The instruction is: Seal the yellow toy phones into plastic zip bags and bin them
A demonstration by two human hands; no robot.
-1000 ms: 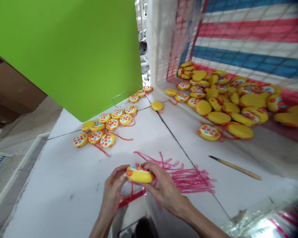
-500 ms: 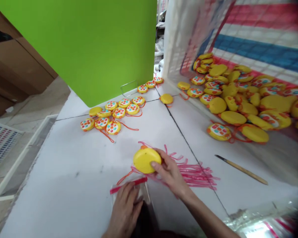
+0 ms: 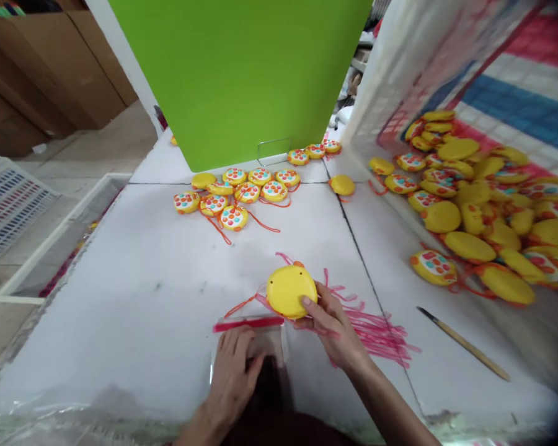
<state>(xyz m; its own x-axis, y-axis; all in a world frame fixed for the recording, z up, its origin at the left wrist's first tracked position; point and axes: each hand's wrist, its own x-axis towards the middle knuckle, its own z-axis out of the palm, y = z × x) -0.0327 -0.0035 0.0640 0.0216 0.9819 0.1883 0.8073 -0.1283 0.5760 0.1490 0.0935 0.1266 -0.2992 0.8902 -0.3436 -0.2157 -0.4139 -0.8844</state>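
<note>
My right hand (image 3: 332, 322) grips a yellow oval toy (image 3: 291, 288) by its right edge, thumb on top. The plain yellow face with small holes is up, and an orange cord loop (image 3: 240, 305) trails to the left. On a clear plastic bag (image 3: 281, 365) with a bright pink top strip (image 3: 248, 324), my left hand (image 3: 235, 365) lies with fingers spread over it and thumb apart. Pink ribbon strips (image 3: 381, 337) lie on the table beside and partly beneath my right hand.
Several similar toys (image 3: 234, 218) with dotted white faces lie before a green board (image 3: 251, 80). At right, a white basket (image 3: 358, 118) lies tipped with many toys (image 3: 469, 244) in it. A thin wooden-handled tool (image 3: 467, 344) rests on the white table (image 3: 121, 297).
The view has shifted, so the board and table toys appear farther right. My right hand still holds the yellow toy, now turned slightly. My left hand stays on the bag.
</note>
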